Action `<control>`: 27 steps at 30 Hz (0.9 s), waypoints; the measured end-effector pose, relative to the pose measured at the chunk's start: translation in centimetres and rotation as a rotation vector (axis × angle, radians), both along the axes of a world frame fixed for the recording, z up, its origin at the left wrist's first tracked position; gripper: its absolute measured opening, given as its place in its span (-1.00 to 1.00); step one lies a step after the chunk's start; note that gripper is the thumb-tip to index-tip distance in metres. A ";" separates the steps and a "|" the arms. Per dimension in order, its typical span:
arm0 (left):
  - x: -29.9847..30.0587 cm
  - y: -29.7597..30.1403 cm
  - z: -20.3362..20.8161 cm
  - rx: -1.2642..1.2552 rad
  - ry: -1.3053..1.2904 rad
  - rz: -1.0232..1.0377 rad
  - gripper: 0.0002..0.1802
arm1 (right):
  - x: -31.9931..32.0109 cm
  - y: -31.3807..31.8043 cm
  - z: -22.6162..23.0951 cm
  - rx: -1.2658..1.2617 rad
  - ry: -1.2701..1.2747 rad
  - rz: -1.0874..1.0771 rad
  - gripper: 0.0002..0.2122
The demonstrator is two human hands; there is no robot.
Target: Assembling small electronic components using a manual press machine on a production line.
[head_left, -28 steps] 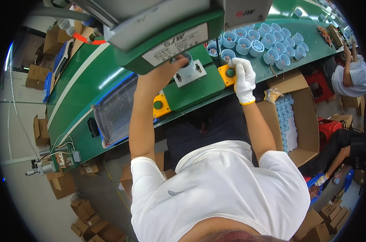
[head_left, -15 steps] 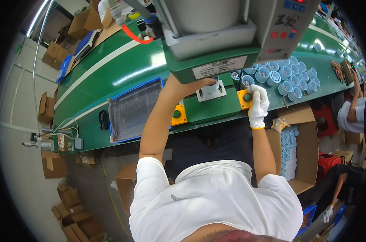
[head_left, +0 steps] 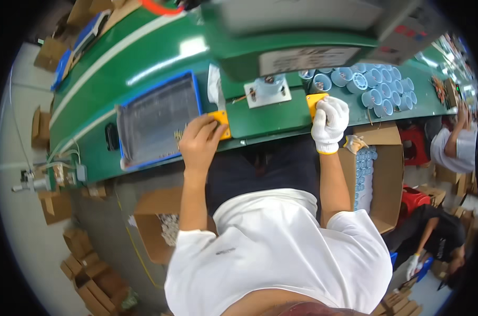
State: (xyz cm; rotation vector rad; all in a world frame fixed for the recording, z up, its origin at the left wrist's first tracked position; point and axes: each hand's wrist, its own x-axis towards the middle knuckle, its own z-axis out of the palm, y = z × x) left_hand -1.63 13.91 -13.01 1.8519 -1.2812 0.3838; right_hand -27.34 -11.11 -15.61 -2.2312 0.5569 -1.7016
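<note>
While both hands (head_left: 199, 142) (head_left: 329, 125) are half-curled, each touches a yellow box (head_left: 221, 117) (head_left: 315, 99).

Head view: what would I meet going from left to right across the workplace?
A small black object, a blue-rimmed tray, the bare left hand, a white plate, the gloved right hand, an open cardboard box, a co-worker in a white top.

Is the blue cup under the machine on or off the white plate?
On: the cup covers the middle of the plate, white showing either side.
</note>
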 end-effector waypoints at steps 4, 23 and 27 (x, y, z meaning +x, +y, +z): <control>0.9 -0.9 1.7 0.086 -0.232 0.008 -0.76 | 0.4 -1.0 -0.6 -0.129 0.107 -0.129 -0.95; 11.6 8.5 0.8 0.561 0.303 0.046 -0.80 | -0.7 -0.2 -4.3 0.339 -0.147 0.057 -0.78; 12.1 8.0 1.2 0.615 0.300 0.044 -0.81 | -0.7 0.0 -3.5 0.312 -0.130 0.040 -0.79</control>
